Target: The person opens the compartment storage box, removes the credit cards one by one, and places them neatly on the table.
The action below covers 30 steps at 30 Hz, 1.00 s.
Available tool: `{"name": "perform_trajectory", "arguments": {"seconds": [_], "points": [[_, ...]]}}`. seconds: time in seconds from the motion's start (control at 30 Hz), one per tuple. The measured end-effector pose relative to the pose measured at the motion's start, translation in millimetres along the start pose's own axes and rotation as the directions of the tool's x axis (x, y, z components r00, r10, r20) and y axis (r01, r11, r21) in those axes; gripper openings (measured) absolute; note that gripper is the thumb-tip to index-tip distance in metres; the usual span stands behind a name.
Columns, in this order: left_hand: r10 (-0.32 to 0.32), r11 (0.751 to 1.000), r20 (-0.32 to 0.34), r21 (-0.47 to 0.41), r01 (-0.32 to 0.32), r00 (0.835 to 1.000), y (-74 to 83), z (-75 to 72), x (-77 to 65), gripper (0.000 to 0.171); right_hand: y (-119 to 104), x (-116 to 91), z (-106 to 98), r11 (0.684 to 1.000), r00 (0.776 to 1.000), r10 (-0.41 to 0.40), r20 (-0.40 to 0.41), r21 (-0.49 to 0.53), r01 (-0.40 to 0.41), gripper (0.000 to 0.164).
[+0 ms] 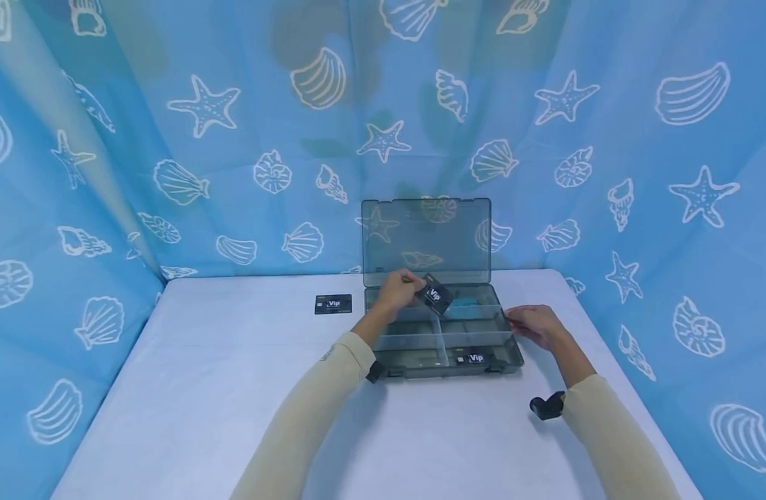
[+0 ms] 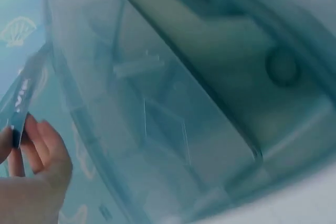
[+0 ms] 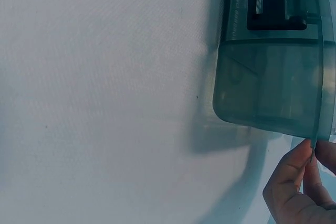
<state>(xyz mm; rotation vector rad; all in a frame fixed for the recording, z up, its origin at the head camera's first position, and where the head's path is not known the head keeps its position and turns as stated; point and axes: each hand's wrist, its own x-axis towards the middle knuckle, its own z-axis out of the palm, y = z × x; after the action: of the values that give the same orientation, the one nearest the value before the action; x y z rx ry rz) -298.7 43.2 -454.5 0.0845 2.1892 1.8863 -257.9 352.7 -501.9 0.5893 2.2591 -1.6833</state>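
Between thumb and fingers, my left hand (image 1: pixel 395 292) pinches a black card marked "Vip" (image 1: pixel 437 294), held tilted over the back of a grey see-through compartment box (image 1: pixel 414 373). In the left wrist view that card (image 2: pixel 22 94) is seen nearly edge-on. The box's hinged lid (image 1: pixel 445 236) stands upright behind it. On the right side, my right hand (image 1: pixel 539 323) pinches the box's rim, as the right wrist view shows at the wall's edge. Another Vip card (image 1: pixel 473 357) lies in the front right compartment.
A third Vip card (image 1: pixel 334 304) lies on the white table (image 1: pixel 220 389) left of the box. Something light blue (image 1: pixel 464 305) shows in the back right compartment. A blue shell-patterned curtain (image 1: pixel 232 167) encloses the table at the back and sides.
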Motion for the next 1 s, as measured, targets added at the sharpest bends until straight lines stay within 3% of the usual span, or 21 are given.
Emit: {"name": "perform_trajectory", "arguments": {"seconds": [0.2,0.5,0.63,0.87,1.0], "points": [[0.038,0.999,-0.007,0.017,-0.038,0.999,-1.4,-29.1,-2.7,0.017,0.2,0.0,1.1,1.000,1.000,-0.008,0.011,0.004,0.008,0.041],[-0.005,0.998,-0.033,0.059,0.007,0.999,-15.0,-76.8,-10.4,0.025,0.6,0.0,0.2,1.000,1.000,-0.008,0.018,-0.007,0.008,0.043],[-0.010,0.997,-0.058,0.072,0.014,0.998,-28.4,-100.2,-11.2,0.031,-0.1,-0.9,0.0,1.000,1.000,-0.013,0.022,-0.009,0.014,0.042],[-0.026,1.000,-0.113,-0.005,0.025,0.993,-56.3,-144.2,-18.9,0.023,0.5,-1.3,-0.2,1.000,0.999,-0.002,0.037,-0.029,0.003,0.043],[-0.030,0.999,-0.149,0.007,0.031,0.988,-69.8,-167.2,-24.9,0.023,0.0,0.8,-0.1,1.000,0.999,-0.002,0.035,-0.027,0.003,0.043]]}}
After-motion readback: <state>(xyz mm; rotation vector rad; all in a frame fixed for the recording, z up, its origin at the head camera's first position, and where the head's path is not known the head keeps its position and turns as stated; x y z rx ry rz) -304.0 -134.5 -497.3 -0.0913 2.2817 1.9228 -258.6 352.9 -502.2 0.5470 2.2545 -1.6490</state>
